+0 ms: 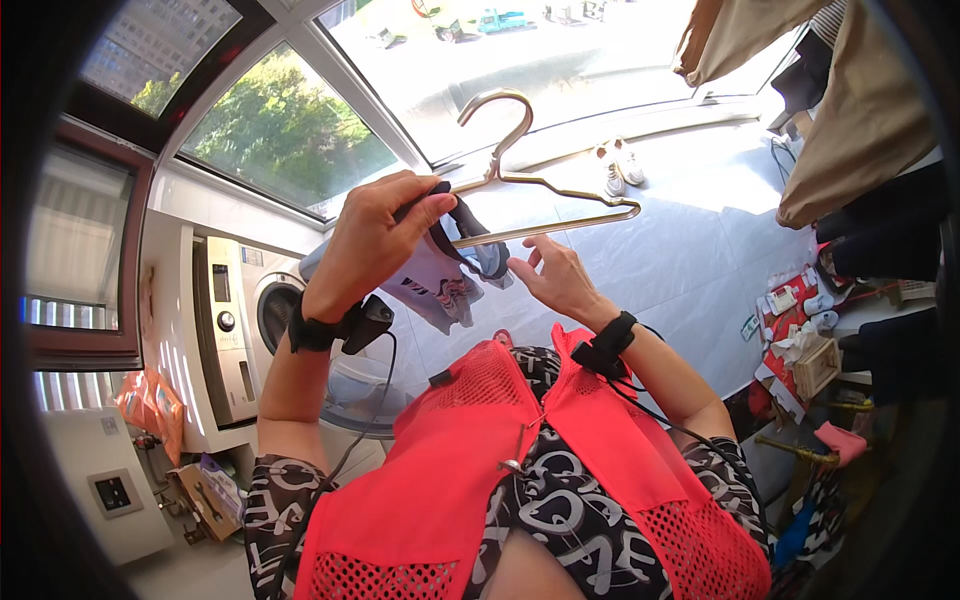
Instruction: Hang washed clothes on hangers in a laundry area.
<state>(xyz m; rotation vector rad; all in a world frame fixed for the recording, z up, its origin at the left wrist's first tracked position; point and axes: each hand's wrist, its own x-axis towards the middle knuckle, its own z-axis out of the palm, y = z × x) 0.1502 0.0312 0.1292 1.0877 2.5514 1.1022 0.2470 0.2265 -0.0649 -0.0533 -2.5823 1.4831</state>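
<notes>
My left hand [375, 236] pinches the dark trim of a small pale garment [433, 294] around one end of a gold metal clothes hanger [562, 227]. The hanger's hook [517, 112] points up, and its other shoulder sticks out bare to the right. Below the bar the garment hangs in folds, a coloured print near its lower end; its exact kind is hard to tell. My right hand [559, 277] is just under the bar with thumb and forefinger apart. Its thumb tip is beside the garment's grey-blue edge; contact there is unclear.
A front-loading washing machine [279, 307] stands at left, with a bluish tub [364, 386] on the floor nearby. White shoes [621, 165] rest by the window. Tan trousers [855, 120] and dark clothes hang at right above a cluttered red surface [791, 315]. Cables trail from my wrists.
</notes>
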